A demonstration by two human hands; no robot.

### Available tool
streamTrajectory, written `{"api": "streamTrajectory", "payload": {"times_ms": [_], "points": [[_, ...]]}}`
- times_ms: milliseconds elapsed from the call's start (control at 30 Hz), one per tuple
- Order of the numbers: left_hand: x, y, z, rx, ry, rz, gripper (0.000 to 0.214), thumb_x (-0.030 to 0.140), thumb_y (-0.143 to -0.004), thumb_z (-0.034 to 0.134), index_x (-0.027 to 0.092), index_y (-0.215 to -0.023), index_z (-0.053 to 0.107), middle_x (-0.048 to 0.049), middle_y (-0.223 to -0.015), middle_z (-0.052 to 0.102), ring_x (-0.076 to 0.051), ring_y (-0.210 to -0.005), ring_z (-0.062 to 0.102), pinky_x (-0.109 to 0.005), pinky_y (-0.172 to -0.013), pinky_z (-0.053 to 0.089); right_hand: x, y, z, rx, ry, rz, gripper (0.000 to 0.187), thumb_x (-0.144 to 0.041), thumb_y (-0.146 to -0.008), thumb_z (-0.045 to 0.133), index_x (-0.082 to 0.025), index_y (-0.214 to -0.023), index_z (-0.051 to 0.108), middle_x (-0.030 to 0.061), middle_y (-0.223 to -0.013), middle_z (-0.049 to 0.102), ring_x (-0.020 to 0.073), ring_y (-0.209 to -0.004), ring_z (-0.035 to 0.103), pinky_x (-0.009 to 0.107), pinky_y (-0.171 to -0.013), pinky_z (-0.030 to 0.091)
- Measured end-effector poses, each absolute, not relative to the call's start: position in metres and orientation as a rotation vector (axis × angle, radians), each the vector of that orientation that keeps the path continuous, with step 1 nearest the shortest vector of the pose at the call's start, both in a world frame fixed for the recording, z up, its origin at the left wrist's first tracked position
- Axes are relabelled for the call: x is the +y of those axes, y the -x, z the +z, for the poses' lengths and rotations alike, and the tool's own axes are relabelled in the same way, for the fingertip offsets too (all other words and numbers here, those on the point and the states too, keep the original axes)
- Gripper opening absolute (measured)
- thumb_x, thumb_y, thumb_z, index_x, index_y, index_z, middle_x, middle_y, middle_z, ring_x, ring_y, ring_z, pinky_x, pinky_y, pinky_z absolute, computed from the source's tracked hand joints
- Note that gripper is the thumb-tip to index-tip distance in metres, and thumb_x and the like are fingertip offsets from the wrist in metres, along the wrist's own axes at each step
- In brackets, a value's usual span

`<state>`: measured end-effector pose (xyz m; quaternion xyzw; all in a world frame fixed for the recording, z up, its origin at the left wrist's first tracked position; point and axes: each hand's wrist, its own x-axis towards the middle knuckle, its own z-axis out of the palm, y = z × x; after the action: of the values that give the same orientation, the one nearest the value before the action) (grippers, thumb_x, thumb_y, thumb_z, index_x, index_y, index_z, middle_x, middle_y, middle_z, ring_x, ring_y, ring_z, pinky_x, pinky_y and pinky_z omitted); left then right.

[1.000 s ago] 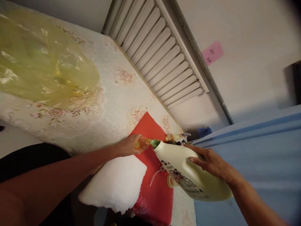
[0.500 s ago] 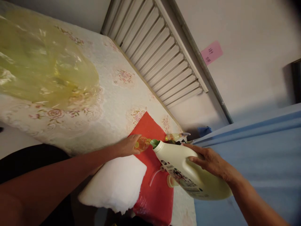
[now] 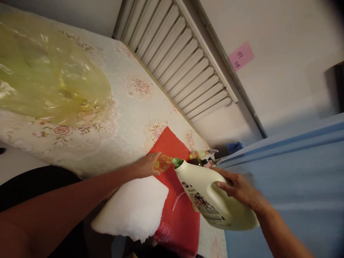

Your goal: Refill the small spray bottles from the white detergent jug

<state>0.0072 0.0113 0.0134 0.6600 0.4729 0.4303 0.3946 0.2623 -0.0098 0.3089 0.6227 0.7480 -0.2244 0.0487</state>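
Observation:
My right hand (image 3: 238, 188) grips the handle of a big cream detergent jug (image 3: 206, 197), tilted so its green spout points left at a small bottle. My left hand (image 3: 146, 165) is wrapped round that small clear bottle of yellow liquid (image 3: 162, 163), holding it at the jug's spout. Both are above a red plastic sheet (image 3: 178, 218) on a floral-cloth table (image 3: 129, 118). A thin white tube (image 3: 178, 200) lies on the red sheet below the jug.
A white foam-like pad (image 3: 131, 209) lies by my left forearm. A yellow plastic bag (image 3: 45, 79) sits on the table at left. Another small bottle (image 3: 200, 154) and bits lie behind the jug. A blue surface (image 3: 290, 179) is at right, a white radiator (image 3: 182, 61) behind.
The jug has tipped a little further, its base dropping lower and shifting left. The left hand and the small bottle have stayed put.

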Motion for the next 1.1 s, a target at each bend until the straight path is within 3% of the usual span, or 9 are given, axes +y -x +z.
{"api": "streamTrajectory", "payload": {"times_ms": [200,367,500,633,767,900,1100], "points": [[0.013,-0.007,0.01,1.192,-1.679,1.048,0.096,0.028,-0.065,0.074,0.018,-0.15,0.031,-0.0172,-0.147,0.05,-0.034,-0.136,0.048,-0.045,-0.11,0.043,-0.023,-0.294,0.28,2.316,-2.028,-0.974,0.064,-0.049,-0.077,0.073,-0.025,-0.135,0.063,0.0036,-0.09,0.073,0.014,-0.056,0.052,0.025,-0.049,0.041],[0.014,-0.01,0.011,1.225,-1.655,1.045,0.098,0.024,-0.061,0.077,0.021,-0.148,0.033,-0.0156,-0.145,0.053,-0.034,-0.134,0.05,-0.045,-0.11,0.044,-0.027,-0.314,0.268,2.372,-2.171,-1.132,0.07,-0.053,-0.077,0.073,-0.018,-0.136,0.058,0.0009,-0.08,0.067,0.0106,-0.052,0.047,0.026,-0.053,0.041],[0.014,-0.01,0.012,1.252,-1.663,1.042,0.093,0.022,-0.06,0.076,0.019,-0.145,0.037,-0.0173,-0.143,0.054,-0.035,-0.132,0.051,-0.046,-0.11,0.043,-0.027,-0.325,0.262,2.453,-2.307,-1.162,0.066,-0.054,-0.076,0.074,-0.015,-0.128,0.059,-0.0042,-0.062,0.057,0.0115,-0.052,0.046,0.025,-0.053,0.039],[0.015,-0.007,0.012,1.229,-1.706,1.042,0.086,0.022,-0.06,0.075,0.019,-0.139,0.042,-0.015,-0.139,0.057,-0.033,-0.129,0.053,-0.044,-0.108,0.043,-0.025,-0.329,0.251,2.506,-2.485,-1.111,0.044,-0.056,-0.076,0.073,-0.017,-0.095,0.066,-0.0046,-0.054,0.054,0.0105,-0.05,0.044,0.022,-0.05,0.032],[0.016,-0.007,0.012,1.219,-1.71,1.029,0.074,0.022,-0.061,0.073,0.02,-0.131,0.049,-0.0117,-0.131,0.061,-0.031,-0.122,0.057,-0.041,-0.101,0.047,-0.019,-0.32,0.237,2.496,-2.671,-1.194,0.042,-0.058,-0.072,0.074,-0.02,-0.073,0.058,-0.0033,-0.049,0.055,0.0104,-0.045,0.042,0.022,-0.046,0.027],[0.016,-0.008,0.014,1.255,-1.733,1.035,0.063,0.023,-0.063,0.072,0.021,-0.123,0.053,-0.0102,-0.125,0.063,-0.03,-0.117,0.059,-0.039,-0.099,0.047,-0.012,-0.304,0.219,2.549,-2.779,-1.263,0.04,-0.056,-0.07,0.075,-0.021,-0.071,0.057,-0.0045,-0.049,0.054,0.0112,-0.044,0.043,0.023,-0.045,0.028],[0.014,-0.008,0.015,1.296,-1.754,1.074,0.064,0.024,-0.064,0.071,0.02,-0.125,0.051,-0.0106,-0.12,0.064,-0.029,-0.111,0.061,-0.039,-0.097,0.049,-0.006,-0.292,0.193,2.652,-2.862,-1.28,0.037,-0.054,-0.073,0.074,-0.02,-0.073,0.057,-0.0048,-0.051,0.056,0.0111,-0.045,0.046,0.023,-0.047,0.031]]}}
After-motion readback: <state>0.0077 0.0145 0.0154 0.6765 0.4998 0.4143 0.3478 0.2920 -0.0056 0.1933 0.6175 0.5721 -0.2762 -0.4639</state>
